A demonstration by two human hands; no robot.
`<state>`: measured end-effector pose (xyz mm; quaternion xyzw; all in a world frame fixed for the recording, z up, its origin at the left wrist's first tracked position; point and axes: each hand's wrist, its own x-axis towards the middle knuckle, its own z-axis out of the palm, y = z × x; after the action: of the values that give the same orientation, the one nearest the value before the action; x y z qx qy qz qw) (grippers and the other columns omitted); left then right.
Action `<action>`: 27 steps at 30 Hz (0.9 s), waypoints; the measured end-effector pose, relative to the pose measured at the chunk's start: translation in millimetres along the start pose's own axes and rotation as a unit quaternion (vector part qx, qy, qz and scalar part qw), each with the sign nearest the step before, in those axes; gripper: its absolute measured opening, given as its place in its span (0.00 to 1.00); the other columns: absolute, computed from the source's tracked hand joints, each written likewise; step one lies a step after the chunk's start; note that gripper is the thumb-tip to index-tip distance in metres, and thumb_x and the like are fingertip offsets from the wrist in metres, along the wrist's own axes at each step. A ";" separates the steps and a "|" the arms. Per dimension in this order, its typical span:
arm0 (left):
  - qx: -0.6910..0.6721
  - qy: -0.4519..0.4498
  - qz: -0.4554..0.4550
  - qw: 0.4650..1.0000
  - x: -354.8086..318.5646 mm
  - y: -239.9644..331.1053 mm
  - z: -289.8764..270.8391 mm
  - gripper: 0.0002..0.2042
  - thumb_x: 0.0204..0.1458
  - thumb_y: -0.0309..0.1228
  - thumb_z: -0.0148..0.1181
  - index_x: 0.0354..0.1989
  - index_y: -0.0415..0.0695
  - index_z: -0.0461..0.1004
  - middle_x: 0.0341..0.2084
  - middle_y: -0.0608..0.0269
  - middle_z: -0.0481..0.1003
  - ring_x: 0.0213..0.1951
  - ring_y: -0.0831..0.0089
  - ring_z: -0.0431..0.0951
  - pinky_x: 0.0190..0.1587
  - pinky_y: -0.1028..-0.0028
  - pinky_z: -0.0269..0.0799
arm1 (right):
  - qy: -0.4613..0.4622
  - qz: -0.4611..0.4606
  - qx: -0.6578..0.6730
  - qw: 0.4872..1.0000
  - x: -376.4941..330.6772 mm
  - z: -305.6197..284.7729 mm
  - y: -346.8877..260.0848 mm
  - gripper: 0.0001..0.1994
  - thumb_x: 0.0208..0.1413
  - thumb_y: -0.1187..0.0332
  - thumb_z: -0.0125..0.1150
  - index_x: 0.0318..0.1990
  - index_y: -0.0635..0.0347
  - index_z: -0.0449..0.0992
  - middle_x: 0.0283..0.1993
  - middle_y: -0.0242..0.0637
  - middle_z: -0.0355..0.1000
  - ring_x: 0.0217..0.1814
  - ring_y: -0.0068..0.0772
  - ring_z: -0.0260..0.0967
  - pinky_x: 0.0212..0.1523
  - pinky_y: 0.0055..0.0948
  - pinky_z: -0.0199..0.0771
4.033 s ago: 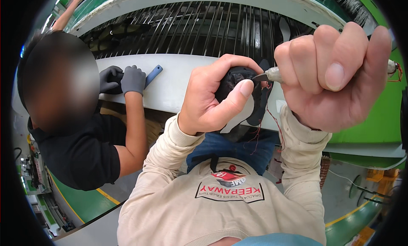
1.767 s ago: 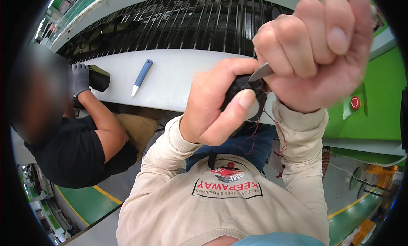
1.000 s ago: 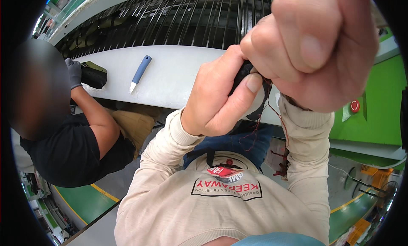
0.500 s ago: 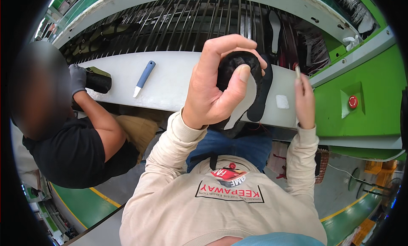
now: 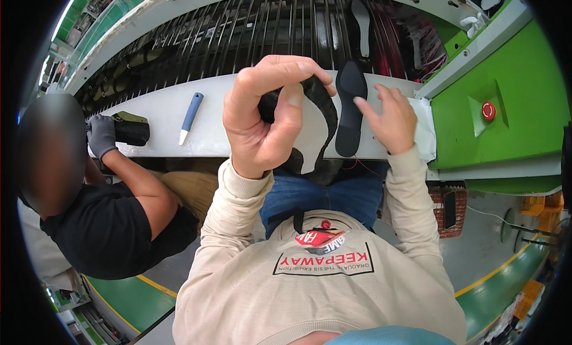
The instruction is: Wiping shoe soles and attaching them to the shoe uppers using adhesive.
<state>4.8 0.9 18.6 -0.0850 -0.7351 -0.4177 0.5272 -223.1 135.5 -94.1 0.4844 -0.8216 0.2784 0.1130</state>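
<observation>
My left hand (image 5: 262, 118) is closed around a black shoe (image 5: 320, 121) whose underside faces up, showing a pale whitish bottom with a black rim. Its fingers and thumb hide part of one end. Over the right part of the white table, my right hand (image 5: 392, 120) is open with nothing visible in it. Between the hands a black shoe sole (image 5: 350, 127) lies lengthwise on the table; my right thumb is close to it, and I cannot tell whether they touch.
A blue-handled tool with a white tip (image 5: 191, 117) lies left on the white table (image 5: 161, 115). A co-worker's gloved hand (image 5: 101, 135) holds a dark shoe. Beyond is a rod conveyor (image 5: 238, 35) bearing shoe parts. A green machine housing (image 5: 459, 142) with a red button stands right.
My right hand has let go of a thin pale stick, moved left and spread its fingers. My left hand has shifted left with the shoe, baring more of the sole on the table.
</observation>
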 end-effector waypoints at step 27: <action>0.005 0.019 -0.098 0.995 -9.8 25.1 -0.4 0.14 0.67 0.26 0.58 0.56 0.30 0.72 0.40 0.47 0.84 0.42 0.62 0.87 0.47 0.64 0.85 | -0.053 0.116 0.499 0.857 44.2 38.3 -20.3 0.16 0.68 0.61 0.71 0.49 0.67 0.77 0.41 0.36 0.82 0.42 0.18 0.76 0.45 0.24 0.77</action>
<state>23.5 19.7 23.5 -0.0014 -0.7316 -0.4655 0.4981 -224.8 73.7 -98.3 0.3907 -0.6276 0.6362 -0.2208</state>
